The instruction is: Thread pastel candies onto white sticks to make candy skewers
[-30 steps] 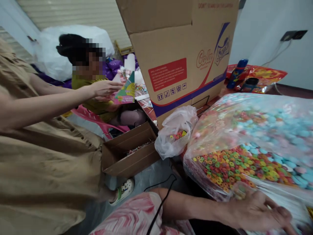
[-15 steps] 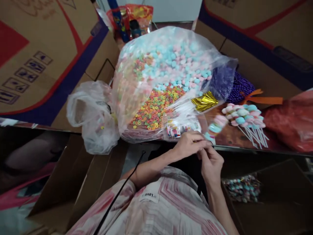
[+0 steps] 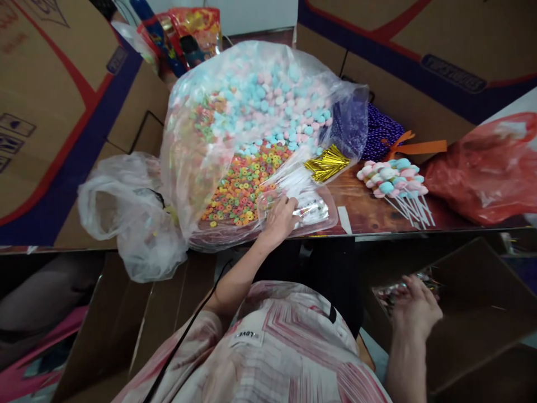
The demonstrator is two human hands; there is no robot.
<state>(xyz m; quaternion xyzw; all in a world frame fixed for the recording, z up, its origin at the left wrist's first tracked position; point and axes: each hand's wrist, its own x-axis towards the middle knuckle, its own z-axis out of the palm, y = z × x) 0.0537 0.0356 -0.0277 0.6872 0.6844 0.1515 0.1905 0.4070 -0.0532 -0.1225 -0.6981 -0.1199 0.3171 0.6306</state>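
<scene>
The left hand [image 3: 280, 221] lies at the near edge of the table [image 3: 361, 215], its fingers bent over a clear plastic tray [image 3: 331, 212] of small shiny pieces; whether they pinch anything cannot be told. The right hand [image 3: 417, 308] is low on the right, above an open cardboard box [image 3: 482, 319] with small, mixed-coloured pieces inside. Its fingers are loosely curled, and I cannot tell whether anything is between them.

A large clear bag [image 3: 268, 55] spreads across the middle, just beyond the tray, with ring-shaped pieces [image 3: 247, 187] near and pale blue and pink puffs [image 3: 277, 103] farther back. White sticks [image 3: 289, 173] and gold ties [image 3: 329, 163] lie to its right.

Farther right are a purple dotted bundle [image 3: 384, 134] with an orange ribbon [image 3: 422, 147], then a cluster of puffs on sticks [image 3: 392, 180] beside a red plastic bag [image 3: 482, 173]. A white strip [image 3: 344, 219] lies just right of the tray.

Two big cartons, a left carton [image 3: 54, 140] and a right carton [image 3: 419, 67], wall in the sides. A crumpled translucent bag [image 3: 146, 240] hangs over the near edge on the left, close to the left forearm. A red packet [image 3: 201, 28] stands at the far side.
</scene>
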